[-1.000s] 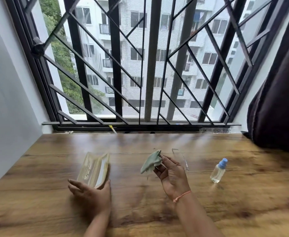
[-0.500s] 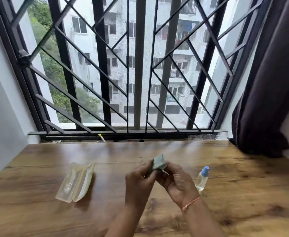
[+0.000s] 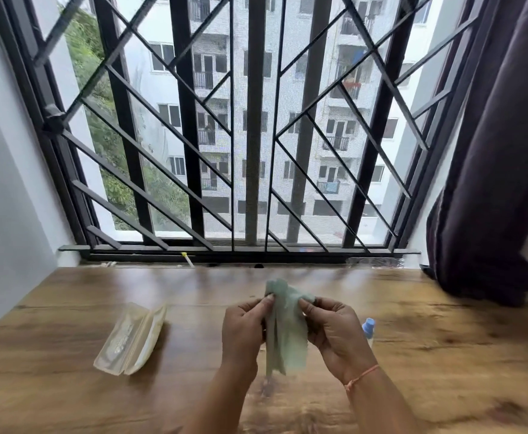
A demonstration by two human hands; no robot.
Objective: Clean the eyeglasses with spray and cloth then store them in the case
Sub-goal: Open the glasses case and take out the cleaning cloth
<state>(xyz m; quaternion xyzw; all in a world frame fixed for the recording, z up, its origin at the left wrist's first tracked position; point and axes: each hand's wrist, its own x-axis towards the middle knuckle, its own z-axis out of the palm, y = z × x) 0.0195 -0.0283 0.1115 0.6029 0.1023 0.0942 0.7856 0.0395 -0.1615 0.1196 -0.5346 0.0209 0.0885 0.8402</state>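
Observation:
A pale green cloth [image 3: 286, 333] hangs between my two hands above the wooden table [image 3: 68, 386]. My left hand [image 3: 243, 332] pinches its upper left edge. The upper right edge is pinched by my right hand [image 3: 334, 332]. The cloth is partly unfolded and blurred. An open, translucent beige glasses case [image 3: 131, 338] lies on the table to the left. The spray bottle [image 3: 368, 327] with a blue cap stands just behind my right hand, mostly hidden. I cannot see the eyeglasses; the hands and cloth cover the spot in front of me.
A barred window [image 3: 253, 136] runs along the table's far edge. A dark curtain [image 3: 491, 170] hangs at the right, its bottom resting on the table's back right corner. A white wall [image 3: 3, 189] bounds the left side.
My left hand left the case and joined the right hand on the cloth. The bunched cloth has been pulled open and now hangs down. The camera has tilted up and shifted.

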